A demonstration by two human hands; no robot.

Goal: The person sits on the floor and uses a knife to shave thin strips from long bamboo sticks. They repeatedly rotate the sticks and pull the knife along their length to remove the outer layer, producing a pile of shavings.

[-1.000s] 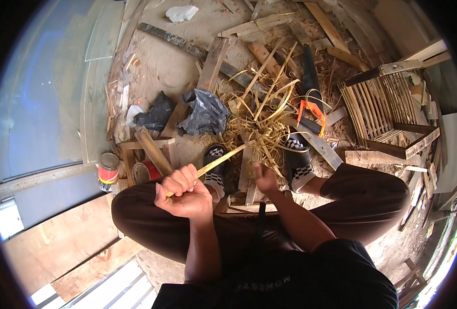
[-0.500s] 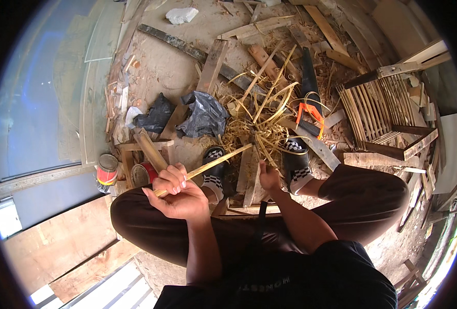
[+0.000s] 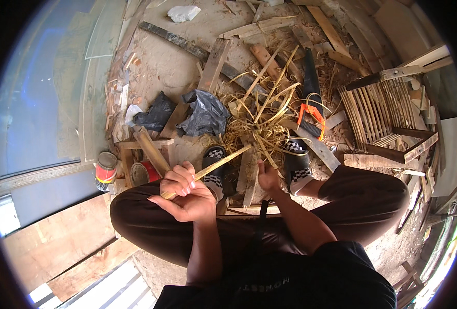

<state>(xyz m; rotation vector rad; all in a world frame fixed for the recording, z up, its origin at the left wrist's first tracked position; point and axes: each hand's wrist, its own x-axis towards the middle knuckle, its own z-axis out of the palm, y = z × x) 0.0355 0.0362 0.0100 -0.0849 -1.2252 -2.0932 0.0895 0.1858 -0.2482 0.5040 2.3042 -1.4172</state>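
Observation:
My left hand (image 3: 188, 194) is closed around a narrow pale strip of wood or bamboo (image 3: 222, 162). The strip slants up to the right, its far end above a board between my feet. My right hand (image 3: 268, 177) is a closed fist to the right of that end; what it grips is hidden. Just beyond both hands lies a tangled heap of yellowish shavings (image 3: 269, 113), with long curled strands and a few straight strips standing out of it.
A saw (image 3: 311, 116) with an orange and black handle lies right of the heap. Black plastic bags (image 3: 203, 113) lie to the left, and red cans (image 3: 106, 167) stand near my left knee. A slatted wooden frame (image 3: 378, 110) is at the right. Boards and offcuts litter the floor.
My left hand has moved slightly right, toward the strip's far end, and less of the strip shows between the hands. My right hand has barely moved.

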